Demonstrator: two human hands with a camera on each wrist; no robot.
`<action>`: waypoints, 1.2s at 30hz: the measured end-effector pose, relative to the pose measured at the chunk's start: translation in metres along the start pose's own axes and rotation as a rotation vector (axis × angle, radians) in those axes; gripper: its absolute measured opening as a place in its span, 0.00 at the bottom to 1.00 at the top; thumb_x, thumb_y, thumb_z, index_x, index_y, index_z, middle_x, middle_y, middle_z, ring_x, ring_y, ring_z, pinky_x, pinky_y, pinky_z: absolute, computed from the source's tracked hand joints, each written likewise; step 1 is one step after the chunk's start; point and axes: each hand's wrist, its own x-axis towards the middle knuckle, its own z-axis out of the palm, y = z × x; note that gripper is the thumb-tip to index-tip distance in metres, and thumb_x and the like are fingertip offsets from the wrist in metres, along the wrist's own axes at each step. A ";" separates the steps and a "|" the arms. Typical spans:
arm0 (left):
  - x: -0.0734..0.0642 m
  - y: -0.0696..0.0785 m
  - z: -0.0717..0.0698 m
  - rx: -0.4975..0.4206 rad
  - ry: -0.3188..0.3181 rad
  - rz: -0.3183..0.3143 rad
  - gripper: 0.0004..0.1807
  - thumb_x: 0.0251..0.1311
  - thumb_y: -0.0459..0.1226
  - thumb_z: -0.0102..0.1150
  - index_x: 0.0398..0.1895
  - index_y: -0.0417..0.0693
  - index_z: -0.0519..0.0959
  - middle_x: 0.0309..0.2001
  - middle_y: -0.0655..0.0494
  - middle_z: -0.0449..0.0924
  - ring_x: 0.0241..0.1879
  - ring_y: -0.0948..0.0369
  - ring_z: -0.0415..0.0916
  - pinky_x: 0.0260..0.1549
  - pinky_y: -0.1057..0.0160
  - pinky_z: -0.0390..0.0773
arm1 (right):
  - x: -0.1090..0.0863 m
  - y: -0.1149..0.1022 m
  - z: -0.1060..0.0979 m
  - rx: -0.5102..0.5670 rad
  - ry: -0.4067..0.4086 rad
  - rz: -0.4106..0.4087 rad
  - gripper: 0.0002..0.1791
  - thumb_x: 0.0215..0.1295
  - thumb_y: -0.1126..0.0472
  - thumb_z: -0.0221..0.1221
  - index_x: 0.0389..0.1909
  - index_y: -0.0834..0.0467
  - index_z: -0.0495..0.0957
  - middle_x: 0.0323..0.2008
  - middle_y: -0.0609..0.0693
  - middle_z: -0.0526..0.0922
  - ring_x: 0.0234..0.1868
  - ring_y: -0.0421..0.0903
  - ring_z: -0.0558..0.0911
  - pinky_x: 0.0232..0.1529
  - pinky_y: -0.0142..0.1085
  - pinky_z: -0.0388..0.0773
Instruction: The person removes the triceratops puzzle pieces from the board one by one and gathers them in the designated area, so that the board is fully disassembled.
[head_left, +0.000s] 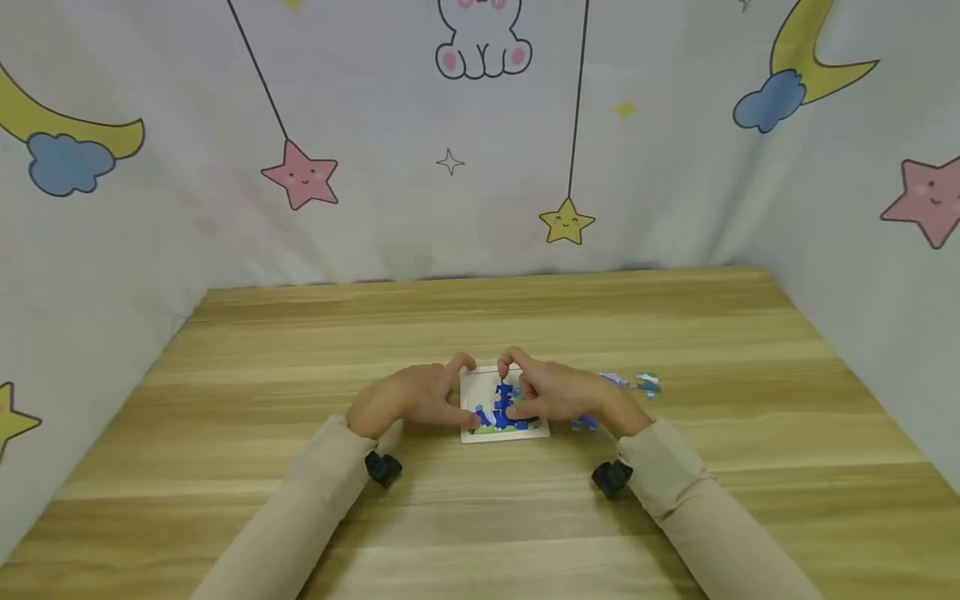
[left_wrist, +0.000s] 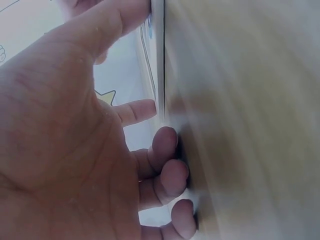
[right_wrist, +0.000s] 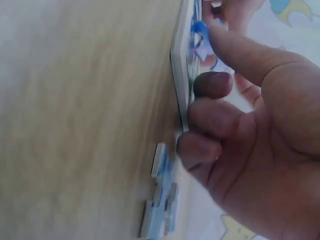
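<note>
A square puzzle board [head_left: 477,383] with a pale rim lies in front of the person, partly filled with blue and green pieces. My left hand [head_left: 423,394] is at its left side, thumb on the near left part and index finger at the far left corner. In the left wrist view, the other fingertips [left_wrist: 174,177] rest on the table. My right hand [head_left: 558,390] reaches over the board's right side. Its bent index finger and thumb hold a dark blue puzzle piece [head_left: 503,393] at the middle of the board. The right hand covers part of the board.
Loose puzzle pieces lie right of the board: a green and white one [head_left: 648,383], a purple one [head_left: 615,379] partly behind the right wrist, and a blue one [head_left: 585,423] below the forearm. A printed cloth [head_left: 390,217] hangs behind the wooden table [head_left: 480,517].
</note>
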 end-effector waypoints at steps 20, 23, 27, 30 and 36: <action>0.005 0.004 0.005 -0.032 -0.006 0.009 0.46 0.57 0.62 0.64 0.72 0.57 0.54 0.28 0.55 0.67 0.28 0.60 0.66 0.31 0.61 0.65 | -0.039 0.019 -0.047 0.035 0.177 0.011 0.03 0.71 0.62 0.61 0.39 0.57 0.78 0.34 0.50 0.80 0.33 0.49 0.80 0.32 0.40 0.77; 0.004 0.004 0.005 -0.028 -0.009 0.013 0.46 0.57 0.62 0.64 0.72 0.57 0.54 0.28 0.55 0.67 0.28 0.60 0.65 0.30 0.61 0.64 | -0.049 0.023 -0.057 0.019 0.163 0.045 0.03 0.70 0.61 0.62 0.39 0.57 0.79 0.34 0.50 0.81 0.34 0.48 0.80 0.34 0.40 0.77; 0.001 0.004 0.001 -0.013 0.010 0.012 0.46 0.57 0.61 0.65 0.72 0.56 0.55 0.29 0.55 0.67 0.27 0.60 0.63 0.29 0.60 0.63 | -0.059 0.028 -0.070 0.032 0.139 0.088 0.03 0.70 0.62 0.62 0.38 0.58 0.81 0.32 0.52 0.82 0.32 0.49 0.78 0.33 0.38 0.76; 0.000 0.002 0.000 -0.012 0.011 0.007 0.46 0.57 0.61 0.65 0.72 0.56 0.55 0.29 0.54 0.66 0.27 0.60 0.63 0.29 0.61 0.62 | -0.066 0.032 -0.077 0.064 0.097 0.102 0.04 0.69 0.63 0.62 0.36 0.60 0.82 0.31 0.55 0.82 0.30 0.49 0.77 0.31 0.38 0.76; -0.003 0.001 0.001 -0.024 0.010 0.009 0.47 0.56 0.61 0.65 0.72 0.55 0.55 0.30 0.53 0.68 0.28 0.59 0.64 0.29 0.61 0.63 | -0.075 0.043 -0.082 0.126 0.009 0.106 0.04 0.67 0.65 0.63 0.34 0.63 0.81 0.27 0.57 0.81 0.25 0.47 0.76 0.29 0.37 0.76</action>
